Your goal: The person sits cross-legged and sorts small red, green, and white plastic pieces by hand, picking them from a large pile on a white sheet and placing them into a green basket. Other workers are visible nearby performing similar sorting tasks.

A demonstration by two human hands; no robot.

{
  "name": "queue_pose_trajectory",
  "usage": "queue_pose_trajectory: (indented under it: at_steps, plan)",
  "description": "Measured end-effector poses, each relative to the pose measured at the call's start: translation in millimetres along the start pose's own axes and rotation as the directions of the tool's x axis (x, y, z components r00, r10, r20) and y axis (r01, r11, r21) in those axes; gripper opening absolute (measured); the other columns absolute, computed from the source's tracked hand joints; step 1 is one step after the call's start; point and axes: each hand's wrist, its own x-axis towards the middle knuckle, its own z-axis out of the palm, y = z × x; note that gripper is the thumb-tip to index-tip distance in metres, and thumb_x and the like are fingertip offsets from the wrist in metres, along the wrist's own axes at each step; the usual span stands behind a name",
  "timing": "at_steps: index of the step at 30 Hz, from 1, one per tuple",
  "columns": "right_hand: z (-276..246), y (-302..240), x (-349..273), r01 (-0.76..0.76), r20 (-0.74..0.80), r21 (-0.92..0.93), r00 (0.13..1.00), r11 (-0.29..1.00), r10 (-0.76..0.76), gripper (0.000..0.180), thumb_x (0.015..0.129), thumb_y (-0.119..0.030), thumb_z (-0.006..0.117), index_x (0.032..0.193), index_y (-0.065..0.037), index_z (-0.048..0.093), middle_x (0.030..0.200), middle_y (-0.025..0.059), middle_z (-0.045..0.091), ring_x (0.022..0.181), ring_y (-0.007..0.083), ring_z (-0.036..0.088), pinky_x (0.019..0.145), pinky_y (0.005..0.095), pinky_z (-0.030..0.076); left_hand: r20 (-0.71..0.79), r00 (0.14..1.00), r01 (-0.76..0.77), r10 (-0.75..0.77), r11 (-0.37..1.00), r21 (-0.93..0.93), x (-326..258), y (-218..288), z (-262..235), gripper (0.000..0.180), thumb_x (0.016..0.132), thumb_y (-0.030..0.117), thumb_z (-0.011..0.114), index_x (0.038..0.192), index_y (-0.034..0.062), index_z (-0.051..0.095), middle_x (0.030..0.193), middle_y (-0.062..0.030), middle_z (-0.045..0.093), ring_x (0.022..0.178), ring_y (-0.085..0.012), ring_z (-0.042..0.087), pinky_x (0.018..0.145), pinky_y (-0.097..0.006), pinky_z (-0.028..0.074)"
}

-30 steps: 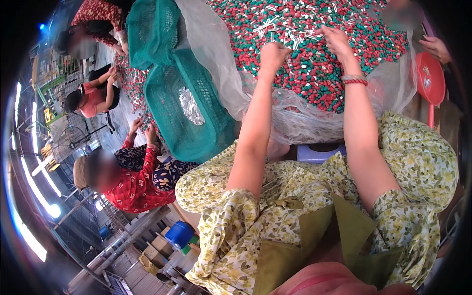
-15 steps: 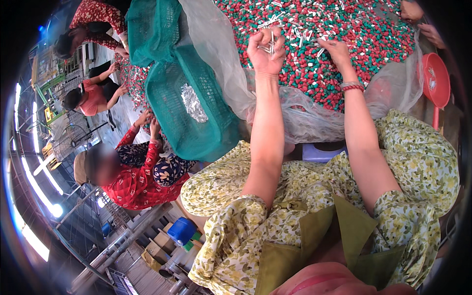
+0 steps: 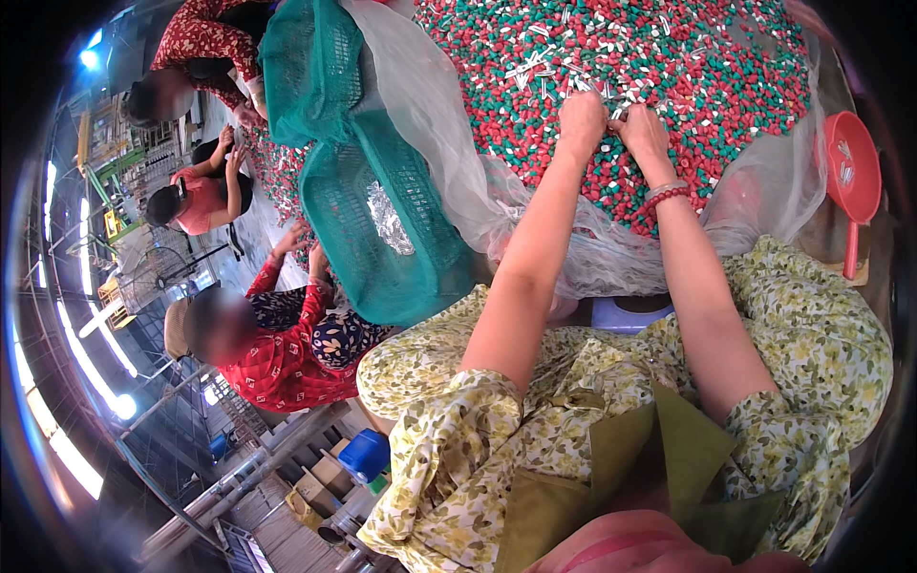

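A wide heap of small red, green and white pieces [image 3: 707, 91] lies on a translucent sheet [image 3: 611, 265]. Both of my hands are over its near part, close together. My left hand [image 3: 582, 124] is palm down with curled fingers; whatever it holds is hidden. Beside it, my right hand [image 3: 643, 134], below a red bracelet, has its bent fingertips pressed together at the pieces. What these fingertips grip is too small to make out. Thin whitish strips [image 3: 531, 69] lie scattered on the heap just beyond my left hand.
Left of the heap stands a green mesh-lined basket [image 3: 330, 234] with a pile of silvery strips [image 3: 390, 222] inside. A red long-handled scoop [image 3: 853, 167] at the right holds a few strips. Co-workers sit on the left; a blue container [image 3: 365, 455] stands lower left.
My left hand has turned from palm up, with strips showing in it, to palm down and moved right. My right hand has come slightly nearer, fingers now bent.
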Motion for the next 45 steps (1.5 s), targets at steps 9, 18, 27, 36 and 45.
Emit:
queue_pose_trajectory:
  at_steps: [9,18,27,36,45]
  plan:
    - [9.8,58.4,32.6,0.043,0.003,0.910,0.994,0.413,-0.111,0.016,0.076,-0.018,0.067,0.075,-0.003,0.061,0.057,-0.0020,0.050,0.050,0.0107,0.047,0.049,0.0244,0.038,0.094,0.945,0.317,-0.315,0.797,-0.514,-29.2,-15.7,-22.3,0.041,0.071,0.038,0.073,0.066,-0.0012,0.064,0.054,-0.0064,0.058,0.055,-0.0132,0.057,0.054,-0.030,0.044]
    - [-83.4,-29.5,-16.0,-0.043,0.071,0.995,0.942,0.090,-0.328,0.024,0.088,-0.030,0.051,0.079,-0.008,0.053,0.066,0.0001,0.046,0.056,0.0093,0.042,0.047,0.0220,0.032,0.289,0.956,0.171,-0.046,-0.713,-0.680,-65.3,-47.7,-19.7,0.030,0.084,0.034,0.057,0.066,0.0134,0.046,0.062,-0.0025,0.048,0.051,-0.0135,0.047,0.037,-0.022,0.030]
    - [-58.5,-81.3,-46.6,0.587,0.378,0.178,0.700,0.790,-0.606,0.032,0.083,-0.028,0.054,0.096,-0.001,0.062,0.080,0.0098,0.063,0.070,0.0167,0.060,0.064,0.0292,0.046,0.165,0.975,0.189,0.148,-0.944,-0.270,-84.2,2.6,-17.8,0.044,0.093,0.039,0.034,0.115,0.0056,0.050,0.108,-0.0117,0.060,0.095,-0.0286,0.060,0.082,-0.049,0.048]
    - [-123.3,-102.6,-59.1,0.692,0.078,0.162,0.702,0.704,-0.708,0.039,0.089,-0.025,0.053,0.121,-0.002,0.052,0.113,0.0105,0.059,0.095,0.0153,0.056,0.082,0.0253,0.043,-0.502,0.860,-0.062,-0.089,-0.996,0.069,-126.3,-84.5,-154.7,0.041,0.086,0.035,0.045,0.114,0.0060,0.051,0.113,-0.0139,0.055,0.103,-0.0303,0.053,0.083,-0.044,0.048]
    - [-118.3,7.9,8.2,0.496,0.000,-0.076,0.867,0.865,-0.498,0.043,0.083,-0.034,0.057,0.111,-0.001,0.059,0.099,0.0131,0.064,0.087,0.0214,0.061,0.081,0.0315,0.045,-0.246,0.940,-0.231,-0.236,-0.972,0.049,-122.7,-119.8,-131.5,0.056,0.089,0.052,0.037,0.126,0.0097,0.042,0.119,-0.0190,0.049,0.112,-0.0325,0.046,0.088,-0.041,0.046]
